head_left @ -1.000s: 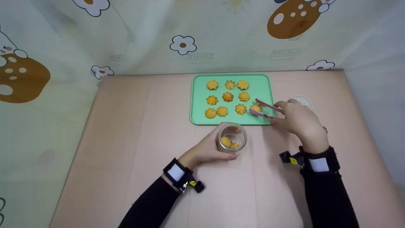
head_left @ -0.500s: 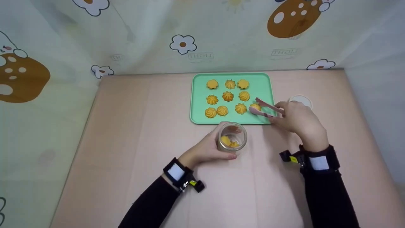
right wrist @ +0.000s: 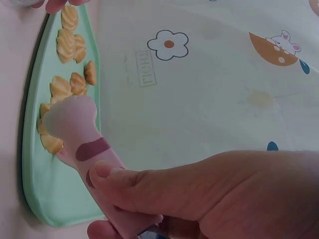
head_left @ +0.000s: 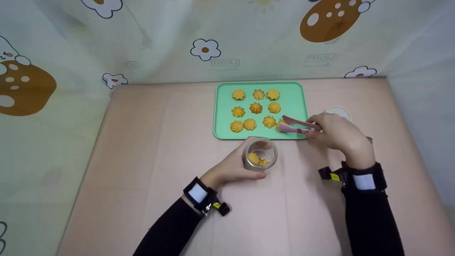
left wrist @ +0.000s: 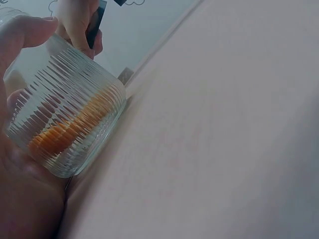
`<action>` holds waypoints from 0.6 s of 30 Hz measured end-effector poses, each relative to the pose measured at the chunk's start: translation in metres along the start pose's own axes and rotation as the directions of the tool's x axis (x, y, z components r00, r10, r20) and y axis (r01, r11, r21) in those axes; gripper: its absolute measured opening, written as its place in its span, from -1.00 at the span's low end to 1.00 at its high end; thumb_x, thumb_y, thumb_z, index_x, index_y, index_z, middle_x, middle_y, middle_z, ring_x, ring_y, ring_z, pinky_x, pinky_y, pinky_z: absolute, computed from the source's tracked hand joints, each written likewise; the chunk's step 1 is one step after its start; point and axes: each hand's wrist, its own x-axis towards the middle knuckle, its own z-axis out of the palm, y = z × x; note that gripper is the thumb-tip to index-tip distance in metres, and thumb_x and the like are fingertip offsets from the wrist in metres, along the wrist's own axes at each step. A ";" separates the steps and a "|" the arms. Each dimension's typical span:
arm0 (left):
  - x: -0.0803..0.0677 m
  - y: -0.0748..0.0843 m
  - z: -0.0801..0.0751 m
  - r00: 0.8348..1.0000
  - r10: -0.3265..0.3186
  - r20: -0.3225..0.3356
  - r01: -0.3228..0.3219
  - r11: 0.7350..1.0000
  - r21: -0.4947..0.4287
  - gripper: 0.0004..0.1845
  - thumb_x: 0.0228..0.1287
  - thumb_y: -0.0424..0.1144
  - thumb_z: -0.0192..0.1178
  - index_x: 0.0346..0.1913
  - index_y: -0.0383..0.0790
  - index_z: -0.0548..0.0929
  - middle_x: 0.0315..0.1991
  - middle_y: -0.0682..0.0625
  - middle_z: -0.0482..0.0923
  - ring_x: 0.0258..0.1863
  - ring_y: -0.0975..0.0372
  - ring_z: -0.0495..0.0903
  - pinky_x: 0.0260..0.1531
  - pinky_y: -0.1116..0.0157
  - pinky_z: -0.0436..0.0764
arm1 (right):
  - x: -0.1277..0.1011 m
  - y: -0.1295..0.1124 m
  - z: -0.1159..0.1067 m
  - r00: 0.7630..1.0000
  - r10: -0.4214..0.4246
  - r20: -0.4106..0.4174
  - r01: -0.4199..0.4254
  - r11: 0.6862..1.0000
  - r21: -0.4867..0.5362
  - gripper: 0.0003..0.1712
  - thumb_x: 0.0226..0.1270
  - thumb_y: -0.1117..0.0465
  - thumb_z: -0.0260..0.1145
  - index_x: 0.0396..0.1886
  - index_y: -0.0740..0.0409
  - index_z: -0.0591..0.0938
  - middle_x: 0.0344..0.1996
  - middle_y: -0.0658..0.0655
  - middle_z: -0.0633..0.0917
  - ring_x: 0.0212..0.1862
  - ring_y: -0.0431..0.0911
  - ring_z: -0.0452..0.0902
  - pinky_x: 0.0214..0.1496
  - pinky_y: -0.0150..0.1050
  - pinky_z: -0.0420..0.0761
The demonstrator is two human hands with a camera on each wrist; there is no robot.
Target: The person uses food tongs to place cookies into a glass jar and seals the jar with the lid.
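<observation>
My left hand (head_left: 236, 165) grips a ribbed glass jar (left wrist: 75, 99) standing on the table, fingers and thumb round its side. A few golden cookies (head_left: 253, 158) lie at the jar's bottom. My right hand (head_left: 336, 133) holds pink tongs (right wrist: 82, 129) with thumb and fingers. The tongs' tips straddle a swirled cookie (head_left: 279, 126) at the front right of the green tray (head_left: 296, 96); whether they squeeze it I cannot tell. That cookie sits right beside another cookie (head_left: 269, 122). In the right wrist view the tongs' head hides part of the cookies.
Several more cookies lie in loose rows on the tray, such as a darker cookie (head_left: 256, 108). A round white lid-like disc (head_left: 338, 113) rests on the table behind my right hand. A patterned curtain (head_left: 160, 46) hangs along the table's back edge.
The tongs have shifted slightly left and toward me, and the front-right cookie has moved with them, up against its neighbour. My left hand and the jar stay where they were.
</observation>
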 end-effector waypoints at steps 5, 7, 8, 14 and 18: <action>0.000 0.000 0.000 1.000 -0.002 0.001 0.002 1.000 -0.003 -0.01 0.03 -0.30 0.73 0.52 -0.01 0.42 0.41 0.05 0.54 0.47 0.16 0.46 0.60 0.10 0.34 | -0.002 0.003 -0.002 1.000 -0.019 -0.001 0.019 1.000 0.005 -0.60 0.49 0.19 0.48 0.17 0.35 0.73 -0.18 0.23 0.76 -0.16 0.14 0.61 -0.10 0.16 0.61; 0.000 0.000 0.000 1.000 -0.005 0.002 0.005 1.000 -0.007 -0.01 0.03 -0.29 0.73 0.52 -0.02 0.41 0.41 0.05 0.54 0.47 0.16 0.46 0.60 0.10 0.33 | -0.002 0.003 -0.003 1.000 -0.024 -0.001 0.024 1.000 0.003 -0.60 0.50 0.19 0.49 0.17 0.36 0.72 -0.16 0.25 0.77 -0.15 0.15 0.62 -0.08 0.18 0.62; 0.000 0.000 0.000 1.000 -0.008 0.004 0.008 1.000 -0.008 -0.01 0.04 -0.29 0.73 0.52 -0.02 0.41 0.41 0.05 0.54 0.48 0.16 0.45 0.60 0.10 0.33 | -0.003 0.002 -0.003 1.000 -0.024 -0.001 0.024 1.000 0.001 -0.59 0.50 0.19 0.49 0.17 0.37 0.72 -0.15 0.27 0.77 -0.14 0.15 0.62 -0.07 0.20 0.63; 0.000 -0.001 -0.001 1.000 -0.016 0.005 0.016 1.000 -0.003 -0.01 0.06 -0.27 0.72 0.54 -0.03 0.40 0.41 0.06 0.55 0.48 0.19 0.46 0.60 0.10 0.34 | -0.003 0.001 -0.006 1.000 -0.002 0.002 0.002 1.000 -0.023 -0.55 0.50 0.18 0.49 0.22 0.38 0.70 -0.12 0.31 0.77 -0.11 0.18 0.65 -0.05 0.23 0.65; 0.000 0.000 -0.001 1.000 -0.014 0.002 0.014 1.000 -0.001 -0.02 0.06 -0.28 0.72 0.53 -0.05 0.41 0.41 0.05 0.55 0.48 0.19 0.46 0.60 0.10 0.33 | -0.002 0.002 -0.005 0.999 0.027 -0.022 -0.028 0.999 -0.031 -0.52 0.51 0.15 0.47 0.25 0.38 0.68 -0.16 0.29 0.76 -0.11 0.19 0.63 -0.08 0.20 0.64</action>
